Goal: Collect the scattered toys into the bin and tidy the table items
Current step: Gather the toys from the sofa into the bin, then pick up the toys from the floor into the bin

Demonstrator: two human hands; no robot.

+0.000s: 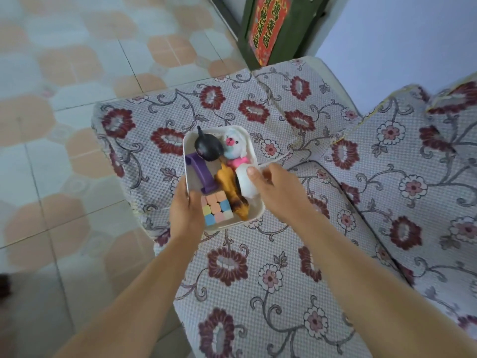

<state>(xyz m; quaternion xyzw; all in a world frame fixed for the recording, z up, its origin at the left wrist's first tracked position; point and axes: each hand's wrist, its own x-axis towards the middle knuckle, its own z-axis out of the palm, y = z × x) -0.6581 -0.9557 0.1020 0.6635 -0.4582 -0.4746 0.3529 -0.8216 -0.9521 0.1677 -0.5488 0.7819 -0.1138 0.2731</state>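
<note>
Our left hand [184, 210] clamps the white bin [186, 151] at its near left rim, thumb curled inside beside the pastel cube [216, 209]. Our right hand [276, 192] grips the bin's right rim, thumb pressed on a white roll [246, 184] within. Also inside the bin lie an orange toy [231, 192], a purple piece [200, 171], a black rubber bulb [207, 148] and a white plush [235, 148]. Beneath the bin spreads the floral sofa cover [258, 280]; left of it, tiled floor [64, 125].
</note>
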